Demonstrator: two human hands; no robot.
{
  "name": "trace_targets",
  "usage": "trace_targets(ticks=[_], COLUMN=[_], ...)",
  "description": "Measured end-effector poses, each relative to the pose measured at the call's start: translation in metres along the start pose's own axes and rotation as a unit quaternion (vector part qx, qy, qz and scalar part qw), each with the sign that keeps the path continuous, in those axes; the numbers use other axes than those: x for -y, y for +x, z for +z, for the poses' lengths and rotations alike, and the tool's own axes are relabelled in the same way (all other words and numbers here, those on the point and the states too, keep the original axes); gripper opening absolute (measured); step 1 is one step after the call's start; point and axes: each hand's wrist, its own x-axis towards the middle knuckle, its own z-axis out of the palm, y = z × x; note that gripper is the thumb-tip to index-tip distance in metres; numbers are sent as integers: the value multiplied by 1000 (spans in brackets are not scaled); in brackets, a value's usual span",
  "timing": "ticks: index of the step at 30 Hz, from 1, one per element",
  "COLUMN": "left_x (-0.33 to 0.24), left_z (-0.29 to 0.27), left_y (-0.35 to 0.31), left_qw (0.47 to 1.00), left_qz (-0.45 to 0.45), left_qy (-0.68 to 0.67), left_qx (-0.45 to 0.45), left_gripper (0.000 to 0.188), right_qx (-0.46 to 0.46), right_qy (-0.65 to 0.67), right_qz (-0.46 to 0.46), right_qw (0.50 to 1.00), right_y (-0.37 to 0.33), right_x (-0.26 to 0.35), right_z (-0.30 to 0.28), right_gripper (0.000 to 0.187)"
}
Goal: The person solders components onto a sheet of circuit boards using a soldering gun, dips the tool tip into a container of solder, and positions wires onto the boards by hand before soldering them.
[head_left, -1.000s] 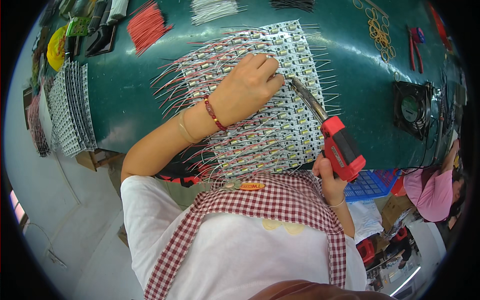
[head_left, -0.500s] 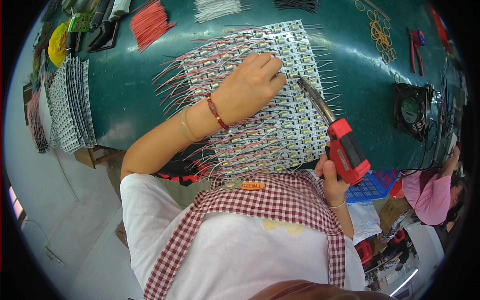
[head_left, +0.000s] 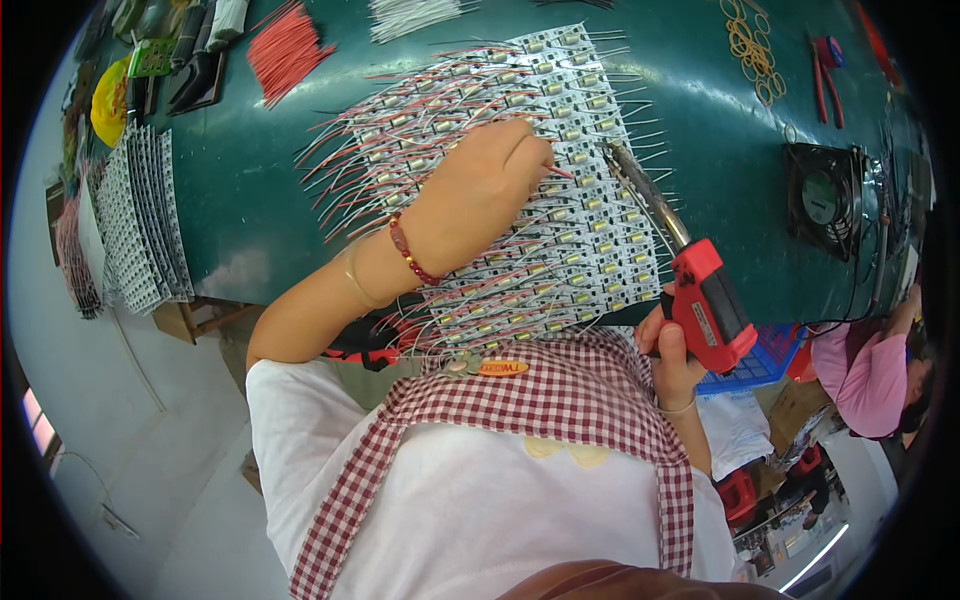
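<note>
A panel of small white circuit boards (head_left: 606,215) lies on the table in front of me, with rows of yellowish components. Red and white wires (head_left: 375,150) fan out from its left side. My left hand (head_left: 485,178) is above the middle of the panel, thumb and fingers pinched on a thin red wire (head_left: 560,172) whose end points right. My right hand (head_left: 672,358) grips a red and black soldering gun (head_left: 706,308) near the table's front edge. The gun's metal tip is over the panel's right part, a little right of the left fingertips.
Bundles of red wires (head_left: 288,52) and white wires (head_left: 412,14) lie at the back. Stacked board panels (head_left: 145,220) stand at the left. At the right are a small black fan (head_left: 826,200), red-handled pliers (head_left: 828,80) and rubber bands (head_left: 750,50). Another person (head_left: 868,365) sits at the far right.
My left hand has drawn back slightly toward me and left, and a red wire end now shows at its fingertips. The soldering gun has shifted right, its tip farther from those fingers.
</note>
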Motion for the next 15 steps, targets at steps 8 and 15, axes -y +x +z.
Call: trace_targets(ticks=[8, 15], left_x=[-6, -10], left_z=[-5, -5], left_y=[-3, -3], left_qw=[996, 988], left_qz=[-61, -98], left_qy=[-56, -113], left_qx=[-32, -27], left_gripper=[12, 10], right_qx=[23, 15], right_qy=[-14, -4], right_qz=[-2, 3], right_qw=[1000, 1000], right_y=[1, 1], right_x=[-5, 1], right_z=[-3, 2], right_gripper=[54, 54])
